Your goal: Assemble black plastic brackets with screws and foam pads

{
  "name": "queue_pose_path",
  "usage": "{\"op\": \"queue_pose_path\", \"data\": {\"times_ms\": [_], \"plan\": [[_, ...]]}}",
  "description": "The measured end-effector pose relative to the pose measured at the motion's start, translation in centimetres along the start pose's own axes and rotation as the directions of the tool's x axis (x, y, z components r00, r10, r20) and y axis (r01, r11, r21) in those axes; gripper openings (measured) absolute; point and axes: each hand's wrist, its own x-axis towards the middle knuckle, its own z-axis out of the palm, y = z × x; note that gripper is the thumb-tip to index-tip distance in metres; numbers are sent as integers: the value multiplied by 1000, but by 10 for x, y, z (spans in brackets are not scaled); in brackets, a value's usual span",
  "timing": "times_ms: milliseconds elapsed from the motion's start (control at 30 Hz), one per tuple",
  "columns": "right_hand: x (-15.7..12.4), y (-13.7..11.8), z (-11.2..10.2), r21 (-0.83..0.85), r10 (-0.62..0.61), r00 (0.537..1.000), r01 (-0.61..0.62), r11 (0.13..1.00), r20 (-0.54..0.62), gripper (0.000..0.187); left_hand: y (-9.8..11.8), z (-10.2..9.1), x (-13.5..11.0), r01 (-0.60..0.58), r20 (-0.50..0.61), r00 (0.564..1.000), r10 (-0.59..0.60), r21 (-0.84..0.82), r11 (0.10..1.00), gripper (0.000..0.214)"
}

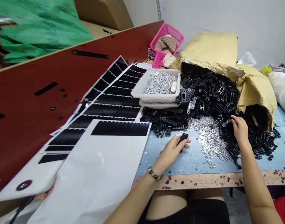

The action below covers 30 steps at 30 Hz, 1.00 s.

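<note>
My left hand is closed around a small black plastic part, held just above the blue tabletop. A beaded bracelet circles that wrist. On the right, my right hand reaches into a heap of black plastic parts, its fingertips at a flat black part with holes. Between the hands, small silver nuts lie spread on the table, with some screws at their right edge. Behind them stands a white plastic tub filled with silver screws.
White sheets with black strips cover the table's left side, beside a red-brown board. Torn yellow sacks spill black parts at the back right. A pink basket holds cloth. The wooden front edge bears black specks.
</note>
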Motion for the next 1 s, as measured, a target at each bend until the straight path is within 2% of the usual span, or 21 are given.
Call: {"op": "queue_pose_path", "data": {"times_ms": [67, 133, 200, 267, 367, 467, 533, 600, 667, 767, 833, 900, 967, 1000], "plan": [[-16, -24, -1, 186, 43, 999, -47, 981, 23, 38, 4, 9, -5, -32, 74, 997, 27, 76, 997, 26], [-37, -57, 3, 313, 64, 977, -126, 941, 202, 39, 6, 17, -12, -69, 119, 992, 47, 189, 980, 24], [-57, -90, 10, 326, 8, 916, -151, 933, 401, 36, 8, 21, -19, -156, 156, 982, 108, 337, 928, 21], [-70, -116, 19, 295, -29, 868, -137, 946, 495, 32, 8, 23, -26, -277, 212, 957, 196, 479, 833, 19], [-76, -138, 29, 195, 14, 858, -133, 972, 513, 29, 5, 22, -33, -379, 282, 925, 254, 665, 643, 26], [-81, -143, 32, 99, 84, 851, -158, 983, 519, 28, -1, 21, -36, -381, 291, 922, 256, 802, 461, 21], [-86, -144, 31, 73, 115, 848, -178, 981, 517, 30, -5, 22, -38, -392, 303, 914, 269, 831, 394, 17], [-94, -144, 30, 71, 131, 848, -194, 978, 513, 32, -9, 24, -41, -413, 319, 903, 289, 831, 373, 18], [-98, -142, 30, 110, 92, 833, -180, 977, 545, 33, -11, 22, -45, -420, 317, 898, 304, 822, 385, 19], [-93, -140, 40, 252, -94, 809, -68, 965, 580, 32, -12, 7, -53, -337, 216, 932, 290, 810, 480, 24], [-83, -143, 56, 309, -218, 823, 55, 949, 524, 30, -13, -12, -57, -209, 50, 963, 264, 757, 619, 26], [-73, -149, 75, 279, -301, 819, 180, 943, 488, 26, -15, -34, -60, -77, -146, 965, 220, 642, 763, 27], [-67, -157, 91, 198, -338, 774, 274, 941, 535, 22, -17, -53, -62, 15, -270, 950, 157, 540, 841, 27], [-67, -160, 97, 160, -341, 746, 307, 938, 571, 20, -18, -60, -62, 39, -294, 946, 135, 518, 854, 26]]}}
